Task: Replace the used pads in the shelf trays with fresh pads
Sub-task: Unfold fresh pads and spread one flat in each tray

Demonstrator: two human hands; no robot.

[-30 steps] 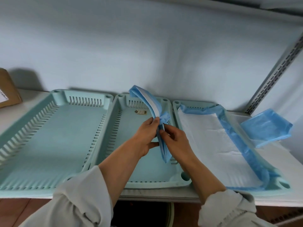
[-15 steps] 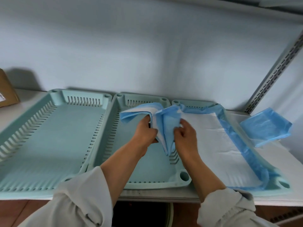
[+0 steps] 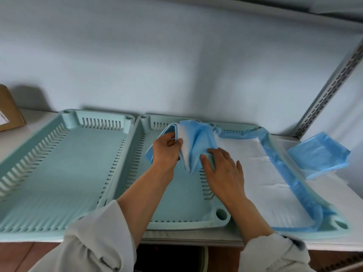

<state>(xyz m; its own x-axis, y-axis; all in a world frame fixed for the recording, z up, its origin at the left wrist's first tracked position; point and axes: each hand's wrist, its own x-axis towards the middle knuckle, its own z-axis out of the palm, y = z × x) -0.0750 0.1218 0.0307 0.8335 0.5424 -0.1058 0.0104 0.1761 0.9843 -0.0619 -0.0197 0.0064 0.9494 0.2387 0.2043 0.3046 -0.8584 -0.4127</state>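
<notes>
Here the half-folded blue-and-white absorbent pad [image 3: 193, 143] hangs over the middle pale-green slotted plastic tray [image 3: 137, 185], whose long axis runs six to twelve o'clock, left hand [image 3: 166, 152] pinching its nine o'clock edge and right hand [image 3: 222, 167] gripping its three o'clock fold.

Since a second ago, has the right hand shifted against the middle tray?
Yes. The right hand has moved toward the right tray, crossing the middle tray wall.

text: none legible | cardboard box [image 3: 8, 112] label [image 3: 3, 119]: print too small to read
</notes>
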